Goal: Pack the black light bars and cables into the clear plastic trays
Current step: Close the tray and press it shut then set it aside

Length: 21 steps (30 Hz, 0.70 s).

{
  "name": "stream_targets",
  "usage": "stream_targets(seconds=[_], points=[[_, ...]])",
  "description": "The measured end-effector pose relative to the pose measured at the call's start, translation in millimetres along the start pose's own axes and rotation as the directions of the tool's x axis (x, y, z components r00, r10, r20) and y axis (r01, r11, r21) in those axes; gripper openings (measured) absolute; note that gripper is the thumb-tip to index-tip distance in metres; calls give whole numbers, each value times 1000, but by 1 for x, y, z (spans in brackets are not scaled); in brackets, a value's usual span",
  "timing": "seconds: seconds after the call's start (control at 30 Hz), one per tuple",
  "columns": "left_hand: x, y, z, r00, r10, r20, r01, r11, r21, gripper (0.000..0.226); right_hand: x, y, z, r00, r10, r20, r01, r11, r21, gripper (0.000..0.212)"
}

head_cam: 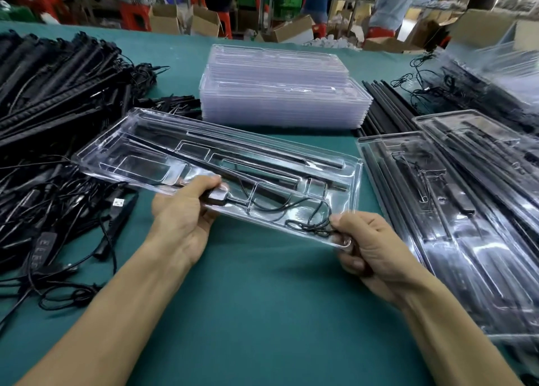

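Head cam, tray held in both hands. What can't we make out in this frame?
Head view: fingers of left hand and right hand beneath the tray, hidden by the hands themselves.
Head view: whether the cable sits in its pocket; glare on the plastic.
Head view: packed trays, cut off by the right edge.
Head view: button markings in the cable pile, too small and blurred.

Head-worn wide-angle camera looks forward and down, close over the green table (262, 312); edges seem warped.
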<state>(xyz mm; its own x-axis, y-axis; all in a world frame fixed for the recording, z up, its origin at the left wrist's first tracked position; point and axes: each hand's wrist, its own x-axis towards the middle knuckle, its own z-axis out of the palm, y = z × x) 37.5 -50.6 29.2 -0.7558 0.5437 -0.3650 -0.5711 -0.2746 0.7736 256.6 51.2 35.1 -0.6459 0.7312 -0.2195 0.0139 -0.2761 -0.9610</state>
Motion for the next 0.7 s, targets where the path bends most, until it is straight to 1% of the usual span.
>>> stream_targets(seconds=[0.03, 0.07, 0.13, 0.2, 0.27, 0.3, 0.37, 0.43, 0.57, 0.7], points=[[1, 0, 0, 1000, 18, -14, -18, 1000, -14, 38, 0, -1, -1, 999, 31, 29, -31, 999, -20, 46], [1, 0, 0, 999, 35, -16, -35, 999, -20, 40, -1, -1, -2, 997, 58, 51, -56, 998, -39, 47], [2, -1, -1, 999, 49, -10, -50, 999, -22, 39, 0, -2, -2, 994, 75, 79, -70, 996, -62, 47], [1, -1, 0, 999, 38, -10, -38, 999, -29, 34, 1, -2, -2, 993, 66, 97, -62, 997, -45, 40], [1, -1, 0, 1000, 2, 14, -2, 1000, -31, 15, 1, -3, -2, 991, 67, 116, -67, 998, -7, 29], [0, -1, 0, 999, -25, 36, 26, 999, -29, 12, 2, -3, -2, 990, 70, 125, -72, 997, 6, 27], [-2, 0, 0, 992, -86, 88, 88, 996, -13, 17, 2, -2, -4, 989, 77, 128, -77, 997, -2, 26], [-3, 1, -2, 987, -121, 103, 119, 993, 21, 15, 3, 0, -4, 991, 63, 118, -62, 998, -15, 25], [-3, 2, -2, 994, -93, 59, 87, 991, 98, 11, 3, 4, -1, 996, 6, 89, -5, 1000, -12, 34], [-3, 3, -2, 996, -66, 67, 58, 991, 117, 19, 0, 4, 3, 998, -13, 63, 13, 1000, 4, 47]])
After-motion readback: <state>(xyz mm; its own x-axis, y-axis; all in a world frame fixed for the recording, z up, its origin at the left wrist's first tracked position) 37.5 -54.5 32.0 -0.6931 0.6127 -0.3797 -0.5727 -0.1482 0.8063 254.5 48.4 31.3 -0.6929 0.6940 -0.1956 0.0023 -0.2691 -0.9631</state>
